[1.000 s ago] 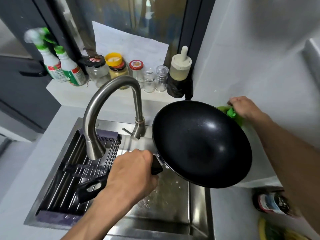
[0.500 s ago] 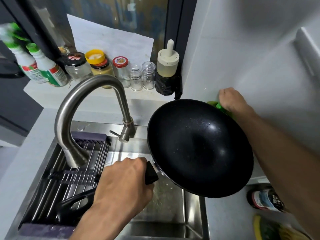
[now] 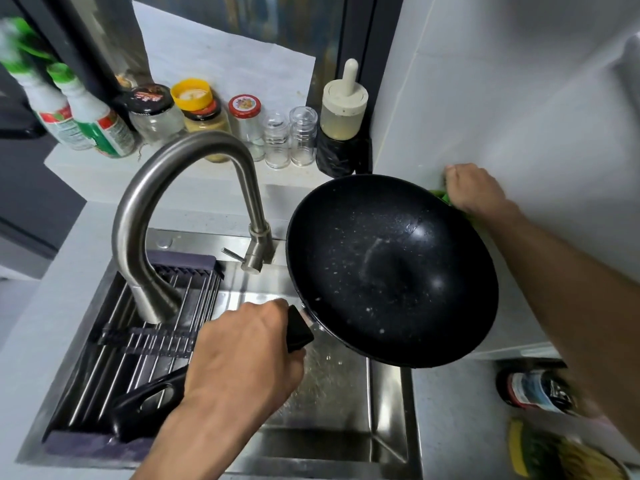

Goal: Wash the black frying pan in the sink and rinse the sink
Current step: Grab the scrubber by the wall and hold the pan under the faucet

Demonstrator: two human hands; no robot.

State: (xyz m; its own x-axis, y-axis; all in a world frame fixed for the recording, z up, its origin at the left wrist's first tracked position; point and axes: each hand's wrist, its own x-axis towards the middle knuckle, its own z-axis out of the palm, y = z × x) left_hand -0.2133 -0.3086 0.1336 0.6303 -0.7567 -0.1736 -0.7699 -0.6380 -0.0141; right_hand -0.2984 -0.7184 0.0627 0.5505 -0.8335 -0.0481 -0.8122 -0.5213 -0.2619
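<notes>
Right of the left hand [image 3: 242, 355], its pan [image 3: 391, 271].

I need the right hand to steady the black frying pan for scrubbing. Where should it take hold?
Grip the far rim of the black frying pan, coming over from the right. The left hand already grips the handle at the near left, and the bowl tilts up over the sink, leaving the rim's right side bare. The right hand holds something green just behind it.

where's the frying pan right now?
In the head view, the black frying pan is held tilted over the right side of the sink, just right of the faucet, with the left hand gripping its handle.
</notes>
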